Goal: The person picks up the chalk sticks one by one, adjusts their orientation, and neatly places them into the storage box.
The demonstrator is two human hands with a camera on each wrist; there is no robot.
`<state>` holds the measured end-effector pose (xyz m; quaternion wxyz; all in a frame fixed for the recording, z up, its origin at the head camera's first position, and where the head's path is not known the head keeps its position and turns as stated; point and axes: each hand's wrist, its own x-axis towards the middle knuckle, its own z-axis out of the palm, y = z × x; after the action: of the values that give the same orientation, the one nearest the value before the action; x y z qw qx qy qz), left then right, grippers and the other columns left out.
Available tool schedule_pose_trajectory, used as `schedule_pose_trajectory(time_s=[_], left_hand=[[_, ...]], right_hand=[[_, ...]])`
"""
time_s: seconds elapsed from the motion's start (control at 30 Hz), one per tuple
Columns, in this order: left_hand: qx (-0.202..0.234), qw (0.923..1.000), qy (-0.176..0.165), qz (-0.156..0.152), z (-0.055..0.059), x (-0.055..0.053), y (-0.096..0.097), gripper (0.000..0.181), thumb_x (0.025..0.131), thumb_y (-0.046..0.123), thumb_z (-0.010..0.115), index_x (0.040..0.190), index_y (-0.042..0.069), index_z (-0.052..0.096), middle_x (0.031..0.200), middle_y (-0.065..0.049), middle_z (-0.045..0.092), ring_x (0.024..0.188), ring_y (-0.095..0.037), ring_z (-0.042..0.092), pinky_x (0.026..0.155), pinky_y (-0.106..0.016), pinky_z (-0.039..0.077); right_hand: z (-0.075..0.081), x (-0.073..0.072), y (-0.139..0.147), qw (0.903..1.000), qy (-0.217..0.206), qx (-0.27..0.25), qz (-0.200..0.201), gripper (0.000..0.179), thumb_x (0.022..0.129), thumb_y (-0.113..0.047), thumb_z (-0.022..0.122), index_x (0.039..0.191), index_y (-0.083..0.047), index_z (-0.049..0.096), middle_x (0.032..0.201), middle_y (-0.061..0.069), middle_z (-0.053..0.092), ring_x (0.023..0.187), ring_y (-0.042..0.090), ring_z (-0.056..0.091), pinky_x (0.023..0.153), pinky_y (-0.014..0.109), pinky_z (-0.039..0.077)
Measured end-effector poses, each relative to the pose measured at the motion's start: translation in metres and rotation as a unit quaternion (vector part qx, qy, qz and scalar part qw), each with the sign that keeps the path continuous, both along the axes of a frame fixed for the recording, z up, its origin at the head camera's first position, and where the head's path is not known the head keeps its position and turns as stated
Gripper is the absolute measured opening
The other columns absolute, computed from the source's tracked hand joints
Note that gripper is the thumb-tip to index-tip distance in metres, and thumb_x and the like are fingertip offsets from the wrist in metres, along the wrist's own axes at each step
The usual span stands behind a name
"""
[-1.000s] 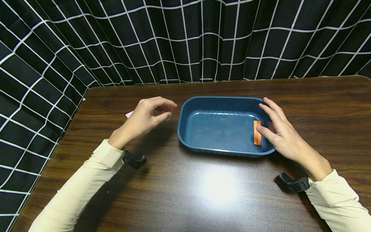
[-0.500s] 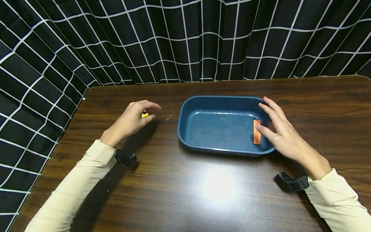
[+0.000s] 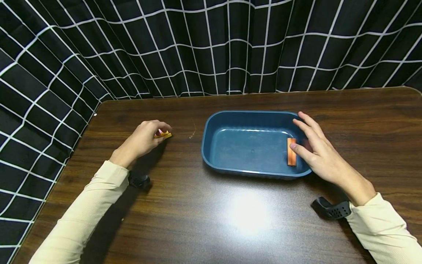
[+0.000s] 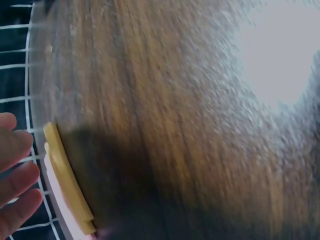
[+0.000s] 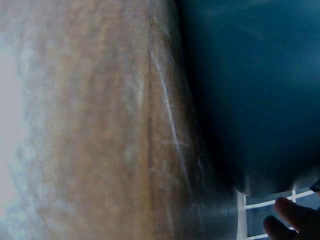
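Note:
My left hand is over the left part of the table, its fingers bent loosely above yellow stick-like pieces and a pink piece. In the left wrist view, the fingertips are apart from the yellow pieces, which lie against the pink one. My right hand rests at the right end of a blue rectangular tub, fingers spread over its rim and thumb reaching inside. Orange sticks lie side by side in the tub, near that thumb.
The brown wooden table carries a bright glare spot in front of the tub. A black curtain with a white grid hangs behind it and along the left. A tiny yellow crumb lies near the left sleeve.
My left hand has moved left and down from beside the tub to the yellow and pink pieces, more of which now show. My right hand and the tub have stayed put.

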<state>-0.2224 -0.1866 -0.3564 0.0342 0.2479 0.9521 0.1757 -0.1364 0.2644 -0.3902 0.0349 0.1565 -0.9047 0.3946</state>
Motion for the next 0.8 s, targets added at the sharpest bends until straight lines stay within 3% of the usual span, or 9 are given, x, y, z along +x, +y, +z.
schedule_pose_trajectory(time_s=[0.43, 0.8], left_hand=[[-0.043, 0.9990, 0.006, 0.006, -0.008, 0.000, -0.008, 0.027, 0.084, -0.010, 0.064, 0.108, -0.001, 0.071, 0.101, -0.019, 0.071, 0.089, -0.031, 0.066, 0.083, -0.047, 0.053], [-0.029, 0.9994, -0.015, 0.007, -0.012, -0.001, -0.008, 0.022, 0.084, -0.007, 0.068, 0.103, 0.001, 0.072, 0.083, -0.011, 0.065, 0.077, -0.024, 0.057, 0.071, -0.039, 0.046]], right_hand=[[0.000, 0.001, 0.000, 1.0000, -0.005, -0.003, 0.000, 0.063, 0.099, -0.016, 0.057, 0.153, 0.000, 0.029, 0.166, 0.013, 0.011, 0.144, 0.044, 0.026, 0.098, 0.069, 0.037], [0.000, 0.000, 0.000, 1.0000, -0.001, -0.005, -0.001, 0.062, 0.099, -0.015, 0.058, 0.153, 0.000, 0.030, 0.166, 0.012, 0.012, 0.142, 0.043, 0.029, 0.096, 0.068, 0.039]])
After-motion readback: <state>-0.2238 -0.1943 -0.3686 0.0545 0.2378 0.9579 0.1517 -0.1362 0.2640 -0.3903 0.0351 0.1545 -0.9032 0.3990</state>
